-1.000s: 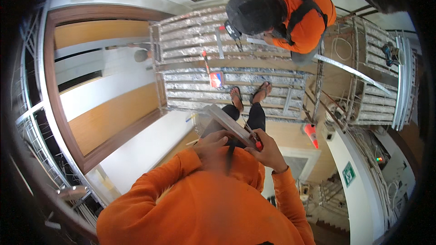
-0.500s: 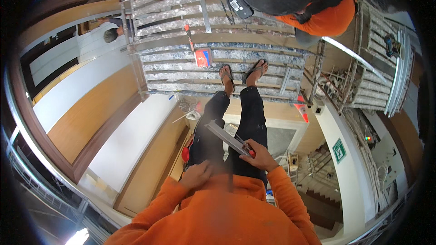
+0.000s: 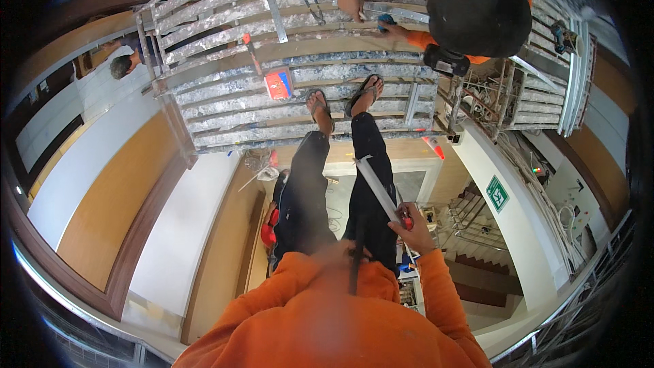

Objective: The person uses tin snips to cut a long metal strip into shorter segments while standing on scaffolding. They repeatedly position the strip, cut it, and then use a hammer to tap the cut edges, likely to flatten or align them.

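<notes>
My right hand (image 3: 414, 232) is closed round the lower end of a grey metal channel piece (image 3: 377, 184). A red-handled tool (image 3: 408, 223), its kind hard to make out, is in the same grip. The piece slants up and left in front of my right thigh. My left hand (image 3: 344, 253) is at my waist, at the hem of my orange top; a blur smears its fingers. I stand in sandals on the paint-splashed slatted platform (image 3: 231, 105). At the top, a co-worker (image 3: 477, 10) bends over a metal strip (image 3: 402, 11), one hand (image 3: 350, 4) at its left end, the other beside a blue object (image 3: 386, 22).
A red-and-blue box (image 3: 278, 84), a red-handled tool (image 3: 252, 54), a metal strip with a red end (image 3: 276, 12) and long-handled pliers (image 3: 313, 5) lie on the slats. Beyond the platform's near edge the floor drops away, with an orange cone (image 3: 434, 148) and stairs (image 3: 480, 269) below.
My right hand has shifted right, and the metal piece points more steeply upward. My left hand has moved right along my waist. The co-worker has moved right, and both their hands now show.
</notes>
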A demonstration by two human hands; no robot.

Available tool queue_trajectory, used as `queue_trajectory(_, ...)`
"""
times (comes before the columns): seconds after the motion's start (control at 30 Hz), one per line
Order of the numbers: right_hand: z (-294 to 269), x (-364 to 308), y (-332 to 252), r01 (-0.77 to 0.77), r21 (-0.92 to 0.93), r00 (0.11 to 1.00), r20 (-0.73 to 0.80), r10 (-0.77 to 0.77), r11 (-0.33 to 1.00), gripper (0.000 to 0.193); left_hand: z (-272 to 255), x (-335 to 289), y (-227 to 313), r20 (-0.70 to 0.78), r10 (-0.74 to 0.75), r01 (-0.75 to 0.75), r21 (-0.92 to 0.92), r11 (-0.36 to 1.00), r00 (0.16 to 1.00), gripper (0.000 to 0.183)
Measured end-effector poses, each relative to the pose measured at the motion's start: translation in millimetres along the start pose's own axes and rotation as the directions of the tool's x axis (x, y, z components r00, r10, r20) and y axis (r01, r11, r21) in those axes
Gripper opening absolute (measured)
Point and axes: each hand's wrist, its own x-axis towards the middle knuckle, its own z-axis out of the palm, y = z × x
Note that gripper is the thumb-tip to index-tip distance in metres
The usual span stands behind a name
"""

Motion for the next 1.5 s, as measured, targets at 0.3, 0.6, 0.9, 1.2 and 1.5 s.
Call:
queue_trajectory(0.3,47,26,-26,0.023,0.099,0.999,0.028,-0.026,0.995,0.05,-33,-38,-20,0.134,-0.321,0.315,0.067,0.947,0.938,0.034)
queue_trajectory(0.6,74,118,8,0.075,-0.037,0.996,-0.037,-0.076,0.996,0.051,-183,21,37,-0.465,0.341,0.332,0.863,0.382,0.817,0.05)
queue_trajectory(0.9,60,180,15,0.14,-0.191,0.987,0.108,-0.121,0.972,0.047,-348,212,-115,-0.519,0.283,0.143,0.636,0.758,0.807,0.039)
queue_trajectory(1.2,42,222,53,0.212,-0.212,0.977,0.041,-0.208,0.954,0.048,-373,291,-132,0.301,0.528,-0.303,0.949,-0.084,0.795,0.038)
queue_trajectory(1.5,21,218,112,-0.012,-0.062,0.988,-0.152,0.002,0.998,0.054,-325,250,-29,-0.384,0.291,0.205,0.844,0.495,0.877,0.059)
